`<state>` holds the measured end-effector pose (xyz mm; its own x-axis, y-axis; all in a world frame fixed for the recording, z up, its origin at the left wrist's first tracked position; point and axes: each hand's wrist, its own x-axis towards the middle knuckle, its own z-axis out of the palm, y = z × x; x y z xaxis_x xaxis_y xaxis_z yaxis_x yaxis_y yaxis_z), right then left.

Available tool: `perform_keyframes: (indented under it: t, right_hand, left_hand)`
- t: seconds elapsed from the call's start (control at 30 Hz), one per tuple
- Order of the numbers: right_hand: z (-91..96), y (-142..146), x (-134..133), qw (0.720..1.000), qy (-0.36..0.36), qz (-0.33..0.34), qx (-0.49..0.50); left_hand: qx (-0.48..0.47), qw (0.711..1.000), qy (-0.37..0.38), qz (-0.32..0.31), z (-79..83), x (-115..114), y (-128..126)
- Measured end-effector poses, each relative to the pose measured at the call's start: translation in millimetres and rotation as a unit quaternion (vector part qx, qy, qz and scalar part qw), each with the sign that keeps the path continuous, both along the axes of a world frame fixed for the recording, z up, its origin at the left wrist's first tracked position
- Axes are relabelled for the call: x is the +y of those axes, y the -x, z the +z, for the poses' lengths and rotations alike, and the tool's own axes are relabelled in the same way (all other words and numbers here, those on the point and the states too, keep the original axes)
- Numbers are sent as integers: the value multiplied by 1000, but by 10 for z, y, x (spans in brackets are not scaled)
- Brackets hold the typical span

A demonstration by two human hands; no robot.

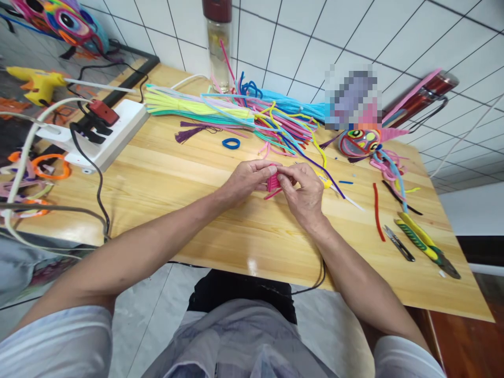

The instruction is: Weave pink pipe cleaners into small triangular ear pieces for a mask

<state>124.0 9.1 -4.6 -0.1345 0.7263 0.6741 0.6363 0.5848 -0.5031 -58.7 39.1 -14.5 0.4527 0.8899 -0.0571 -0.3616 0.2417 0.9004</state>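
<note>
Over the middle of the wooden table, my left hand (pixel 249 179) and my right hand (pixel 305 190) meet at a small bright pink piece of bent pipe cleaner (pixel 273 182). The fingers of both hands pinch it, one hand from each side, and partly cover it. Its rows lie close together, and a loose pink end sticks out below. Just beyond my hands lies a pile of pipe cleaners (pixel 289 123) in pink, yellow, blue and purple. A dark blue ring (pixel 231 143) rests to the left of that pile. Behind my right hand, a yellow object (pixel 325 181) shows only in part.
On the right lie wire cutters (pixel 429 245), thread snips (pixel 399 244) and a red strip (pixel 378 211). A colourful mask-like figure (pixel 360 143) sits at the back right. A power strip (pixel 114 134) with cables, a yellow glue gun (pixel 37 86) and a glass bottle (pixel 219 52) stand left and behind.
</note>
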Motion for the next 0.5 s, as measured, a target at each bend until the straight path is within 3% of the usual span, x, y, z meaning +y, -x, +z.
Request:
perform_keyframes:
  t: [0.17, 0.33, 0.5]
  right_hand:
    - [17, -29, 40, 987, 113, 2, 117]
    - [20, -78, 116, 928, 238, 1, 286]
    - [70, -21, 93, 897, 307, 17, 319]
  left_hand:
    - [3, 998, 6, 61, 53, 0, -4]
    - [8, 993, 16, 118, 101, 57, 47]
    - [-12, 992, 9, 122, 107, 71, 61]
